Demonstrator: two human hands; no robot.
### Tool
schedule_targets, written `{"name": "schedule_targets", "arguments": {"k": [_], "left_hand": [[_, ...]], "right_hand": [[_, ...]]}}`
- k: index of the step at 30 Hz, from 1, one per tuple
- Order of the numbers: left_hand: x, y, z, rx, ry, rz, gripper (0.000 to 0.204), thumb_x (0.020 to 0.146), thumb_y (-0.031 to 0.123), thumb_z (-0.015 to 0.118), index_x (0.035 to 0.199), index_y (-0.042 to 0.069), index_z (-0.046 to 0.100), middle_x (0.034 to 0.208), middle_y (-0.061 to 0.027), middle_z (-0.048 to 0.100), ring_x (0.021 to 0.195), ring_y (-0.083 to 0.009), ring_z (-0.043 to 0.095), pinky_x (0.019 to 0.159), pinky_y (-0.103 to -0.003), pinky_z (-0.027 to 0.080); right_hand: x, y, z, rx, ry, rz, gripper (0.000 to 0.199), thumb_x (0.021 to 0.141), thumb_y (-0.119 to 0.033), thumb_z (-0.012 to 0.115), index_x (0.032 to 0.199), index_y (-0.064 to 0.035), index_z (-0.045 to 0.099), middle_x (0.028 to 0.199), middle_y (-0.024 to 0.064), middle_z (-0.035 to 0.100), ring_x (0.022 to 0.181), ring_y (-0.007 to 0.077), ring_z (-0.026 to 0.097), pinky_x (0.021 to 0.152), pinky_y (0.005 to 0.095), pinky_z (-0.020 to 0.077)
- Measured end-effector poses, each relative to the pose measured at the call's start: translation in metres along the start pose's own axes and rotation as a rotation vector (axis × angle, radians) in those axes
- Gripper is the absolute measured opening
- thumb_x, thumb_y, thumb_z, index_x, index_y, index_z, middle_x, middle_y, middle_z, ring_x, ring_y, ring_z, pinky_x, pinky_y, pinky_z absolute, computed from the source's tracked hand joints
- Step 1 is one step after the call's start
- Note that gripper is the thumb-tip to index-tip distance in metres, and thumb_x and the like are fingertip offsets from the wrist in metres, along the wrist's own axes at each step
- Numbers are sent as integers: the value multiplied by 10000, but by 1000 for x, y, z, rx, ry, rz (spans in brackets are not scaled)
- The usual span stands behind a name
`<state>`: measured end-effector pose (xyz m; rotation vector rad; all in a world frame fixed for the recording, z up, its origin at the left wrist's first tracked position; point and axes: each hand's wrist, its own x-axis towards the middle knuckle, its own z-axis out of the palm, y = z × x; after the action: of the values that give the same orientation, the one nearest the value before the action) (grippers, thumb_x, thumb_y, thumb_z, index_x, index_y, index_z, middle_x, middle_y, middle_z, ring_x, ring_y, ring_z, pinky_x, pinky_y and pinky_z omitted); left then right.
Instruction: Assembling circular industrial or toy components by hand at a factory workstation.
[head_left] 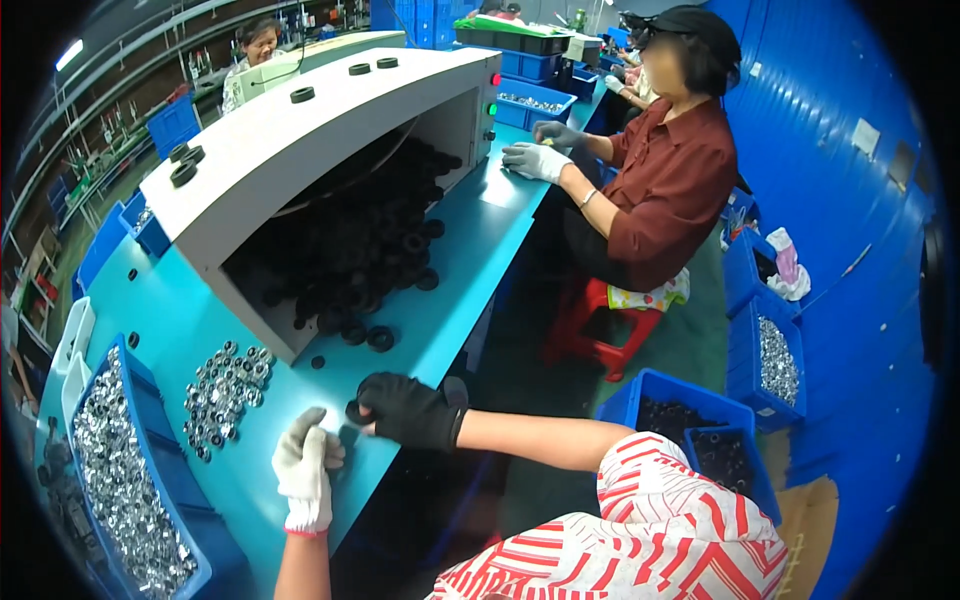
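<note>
My left hand (308, 468), in a white knit glove, is held over the teal table near its front edge, fingers curled together. Whether anything is inside them is hidden. Just to its right is my right hand (415, 412) in a black glove, its thumb and fingers closed on a small black ring (355, 411). To the left of my hands lies a cluster of small silver metal parts with dark centres (228, 395). Beyond them, a large heap of black rings (370, 250) spills out of a white open-fronted housing (330, 90).
A long blue bin (165, 430) of silver parts stands at the left. A co-worker (670, 170) in gloves sits on a red stool (610, 330) farther along the table (490, 250). Blue crates (740, 410) stand on the floor at the right.
</note>
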<state>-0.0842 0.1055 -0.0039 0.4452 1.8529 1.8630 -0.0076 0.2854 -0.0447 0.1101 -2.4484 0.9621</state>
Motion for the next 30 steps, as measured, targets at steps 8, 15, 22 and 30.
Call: {"name": "schedule_targets", "arguments": {"k": [8,15,22,30], "left_hand": [[1,1,1,-78,-169,31,303,924,152,533,1181,-7,553,806,-24,580,673,-96,525,641,-223,449],[4,-2,-3,-150,-213,47,310,912,162,555,1168,-14,556,832,-30,592,669,-86,520,610,-213,438],[12,-9,2,-235,-199,38,257,892,113,567,1119,-7,577,779,-29,577,609,-86,502,544,-206,416],[11,-4,2,-203,-214,36,260,899,119,569,1126,-7,579,800,-17,581,625,-80,506,566,-200,421]], "right_hand": [[11,-10,0,-318,7,166,280,810,-352,630,914,-93,608,903,160,592,874,345,588,755,432,465],[9,-13,12,-442,92,214,256,828,-336,599,914,-100,647,946,154,612,917,343,591,789,427,471],[10,-20,9,-453,49,292,259,837,-325,580,940,-96,642,964,167,617,923,352,592,791,440,471],[10,-19,8,-442,90,229,230,826,-306,591,950,-121,645,956,162,620,918,352,595,788,443,474]]}}
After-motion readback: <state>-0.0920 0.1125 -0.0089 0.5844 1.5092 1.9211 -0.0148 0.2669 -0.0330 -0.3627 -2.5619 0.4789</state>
